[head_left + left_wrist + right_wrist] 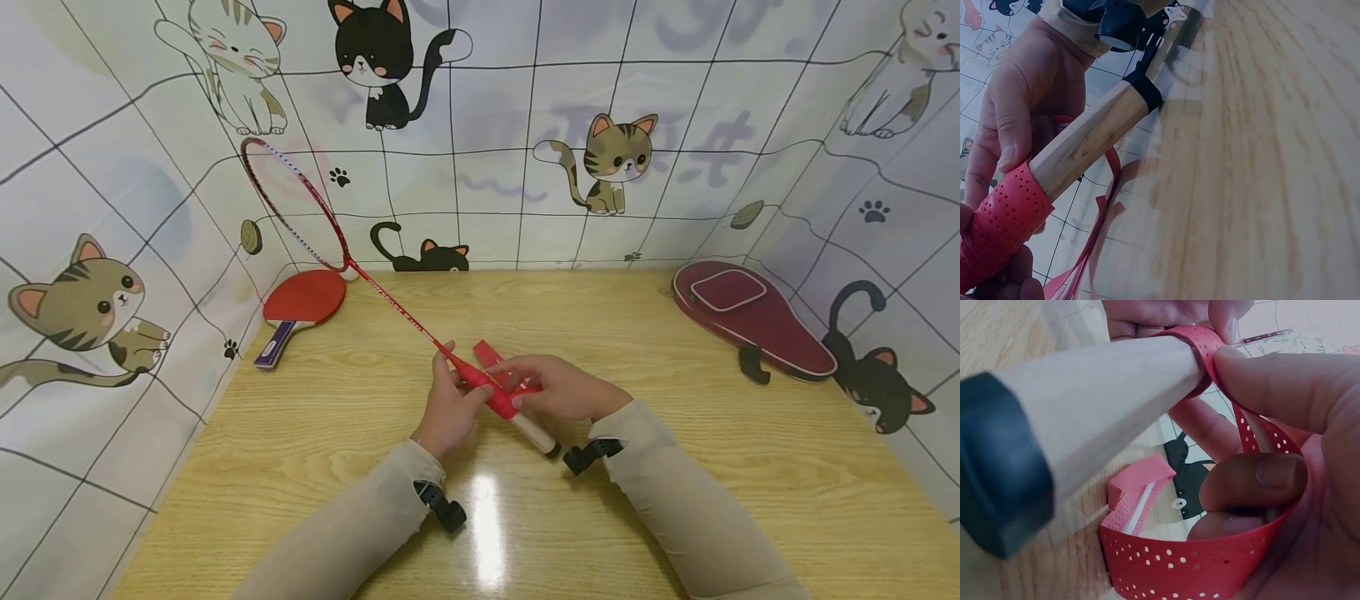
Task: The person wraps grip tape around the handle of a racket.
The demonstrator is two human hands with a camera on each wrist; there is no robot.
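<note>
A red badminton racket (397, 308) slants across the middle of the head view, its head up to the left. Red perforated grip tape (1004, 212) is wound round the upper handle; the bare wooden handle (1091, 137) below ends in a black butt cap (1004, 462). My left hand (448, 410) grips the racket at the wrapped part, thumb on top. With my right hand (570, 387) I pinch the tape at the edge of the wrap. The loose tape (1179, 565) loops under my right fingers, and its free end lies beyond the handle.
A red table tennis paddle (307, 296) lies at the back left of the wooden table (345, 425). A dark red paddle case (750, 317) with a black strap lies at the back right. Cat-print cloth (495, 108) stands behind and at both sides.
</note>
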